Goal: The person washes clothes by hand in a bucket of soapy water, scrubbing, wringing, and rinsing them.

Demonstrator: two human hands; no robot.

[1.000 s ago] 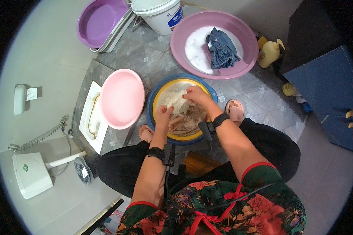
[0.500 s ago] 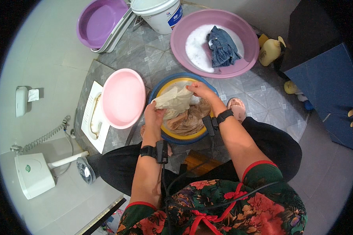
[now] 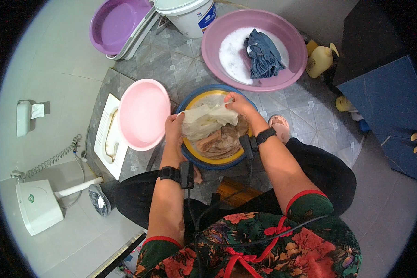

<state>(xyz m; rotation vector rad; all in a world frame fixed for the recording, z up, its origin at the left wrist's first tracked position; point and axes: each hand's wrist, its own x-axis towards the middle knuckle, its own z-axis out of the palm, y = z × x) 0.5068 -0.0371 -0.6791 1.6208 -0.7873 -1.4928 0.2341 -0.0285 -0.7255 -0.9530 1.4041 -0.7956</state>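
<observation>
A pale cream cloth [image 3: 207,121] is stretched between my two hands, over a yellow-lined basin with a blue rim [image 3: 193,160]. My left hand [image 3: 174,126] is closed on its left end, and my right hand [image 3: 240,104] pinches the opposite end. What garment the cloth is, I cannot make out. Below it, a crumpled brown cloth [image 3: 222,142] lies in the basin, partly covered by the cream one. Each of my wrists carries a black strapped device.
To the left, a pink basin [image 3: 144,115] rests beside a white squat toilet [image 3: 109,134]. Farther off are a purple basin [image 3: 113,28], a white bucket [image 3: 185,21] and a mauve tub [image 3: 213,51] holding suds and blue denim [image 3: 265,58]. A pump bottle [image 3: 320,61] stands at right.
My left hand has shifted slightly left, and the cream cloth is spread wider between my hands. The tub with the denim has stayed put.
</observation>
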